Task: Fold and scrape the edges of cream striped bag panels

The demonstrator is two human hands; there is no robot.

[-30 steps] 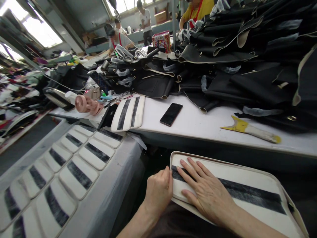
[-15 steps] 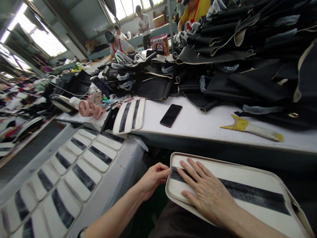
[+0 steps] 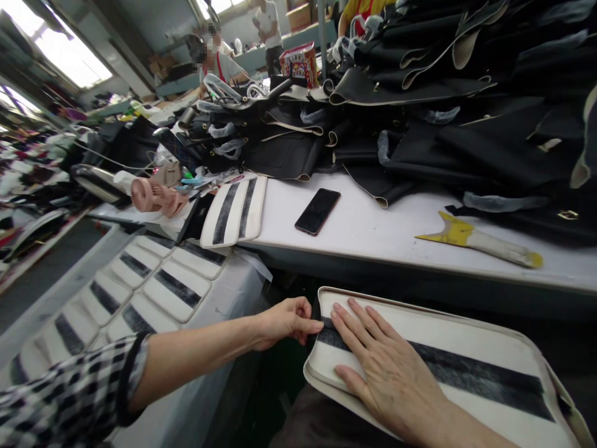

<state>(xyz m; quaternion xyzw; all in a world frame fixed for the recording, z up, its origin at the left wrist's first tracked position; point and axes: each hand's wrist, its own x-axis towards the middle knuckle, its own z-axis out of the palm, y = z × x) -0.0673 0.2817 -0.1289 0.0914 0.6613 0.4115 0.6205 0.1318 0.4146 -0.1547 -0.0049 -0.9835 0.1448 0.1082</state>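
Observation:
A white bag panel (image 3: 485, 339) with rounded corners, a raised rim and a dark lengthwise strip lies across my lap, at the lower right. My right hand (image 3: 389, 370) rests flat on its left part, fingers spread, partly covering the strip. At the panel's short left edge is my left hand (image 3: 293, 322), fingers curled, with thumb and fingertips pinching the edge where the strip ends. The undersides of those fingertips are partly hidden.
Similar striped panels (image 3: 175, 289) lie in rows on the left table. Two more striped panels (image 3: 236, 208), a phone (image 3: 318, 211), a yellow-ended tool (image 3: 480, 239) and a pink fan (image 3: 153, 196) lie on the bench ahead. Black bag pieces (image 3: 448, 137) are heaped behind. Other people work farther back.
My left forearm has swung up to a flatter angle, bringing its checked sleeve into view. The left hand stays at the panel's edge, and my right hand remains flat on the panel.

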